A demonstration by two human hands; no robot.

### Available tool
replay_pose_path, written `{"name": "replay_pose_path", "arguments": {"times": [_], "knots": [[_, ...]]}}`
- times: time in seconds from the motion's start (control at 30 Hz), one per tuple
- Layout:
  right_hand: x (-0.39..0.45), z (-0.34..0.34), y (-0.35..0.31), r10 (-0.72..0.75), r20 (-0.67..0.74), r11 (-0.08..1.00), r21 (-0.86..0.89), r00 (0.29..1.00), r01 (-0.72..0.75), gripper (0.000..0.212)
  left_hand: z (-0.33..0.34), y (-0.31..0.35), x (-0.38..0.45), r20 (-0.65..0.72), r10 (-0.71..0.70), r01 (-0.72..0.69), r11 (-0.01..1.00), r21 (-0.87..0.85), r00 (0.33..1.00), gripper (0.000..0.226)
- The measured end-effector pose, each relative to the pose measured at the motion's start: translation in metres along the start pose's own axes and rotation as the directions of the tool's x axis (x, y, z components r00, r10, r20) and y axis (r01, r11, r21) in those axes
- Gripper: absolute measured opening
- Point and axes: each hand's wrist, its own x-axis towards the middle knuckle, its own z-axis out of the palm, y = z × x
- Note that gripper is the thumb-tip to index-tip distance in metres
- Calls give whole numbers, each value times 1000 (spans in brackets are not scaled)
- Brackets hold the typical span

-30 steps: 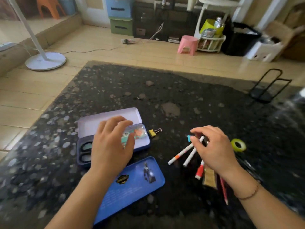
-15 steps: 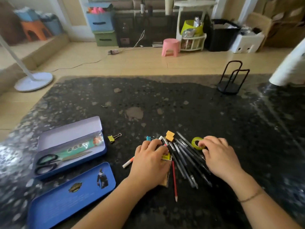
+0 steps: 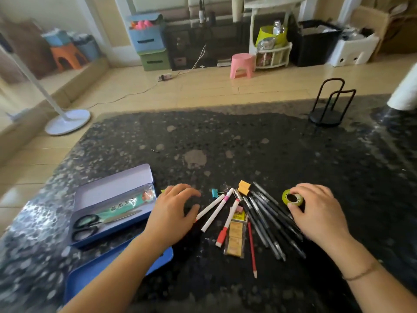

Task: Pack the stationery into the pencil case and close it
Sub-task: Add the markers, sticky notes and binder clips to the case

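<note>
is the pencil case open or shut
Open. The pencil case shows scissors inside, and its blue lid lies separately on the table in front of it.

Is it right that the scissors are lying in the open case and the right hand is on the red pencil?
Not quite. In the head view the scissors do lie in the open case, but the right hand holds the green tape roll, not the red pencil.

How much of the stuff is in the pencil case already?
Only a bit. The scissors and a green packet lie in the open pencil case. The right hand is pinching the green tape roll; the left hand hovers by the white markers. The black pens, red pencil and clips still wait, and the blue lid is off.
</note>
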Motion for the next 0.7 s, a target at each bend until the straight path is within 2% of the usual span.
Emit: {"name": "replay_pose_path", "arguments": {"times": [0.1, 0.2, 0.27, 0.33, 0.37, 0.47, 0.6, 0.7], "knots": [[-6, 1, -34, -185, -38, 980, 63, 982, 187, 25, -5, -2, -16, 99, 43, -49, 997, 54, 994, 26], [-20, 5, -73, -428, 140, 904, 81, 893, 421, 26, -1, 11, -30, 197, 157, -172, 983, 59, 968, 34], [-33, 11, -87, -482, 261, 868, 16, 836, 496, 53, 3, 20, -35, 246, 227, -246, 968, 49, 942, 41], [-45, 16, -93, -453, 361, 848, -109, 815, 519, 79, 8, 24, -37, 282, 276, -304, 951, 62, 919, 47], [-49, 19, -93, -453, 369, 833, -149, 811, 533, 85, 9, 24, -36, 296, 284, -317, 946, 68, 912, 49], [-53, 21, -88, -541, 263, 775, -214, 799, 595, 71, 6, 20, -33, 315, 278, -317, 945, 78, 907, 47], [-60, 19, -79, -708, 187, 644, -224, 681, 731, 44, 8, 18, -34, 265, 291, -317, 947, 59, 919, 42], [-63, 18, -73, -775, 61, 612, -177, 629, 771, 29, 11, 22, -37, 244, 330, -346, 938, 29, 912, 48]]}}
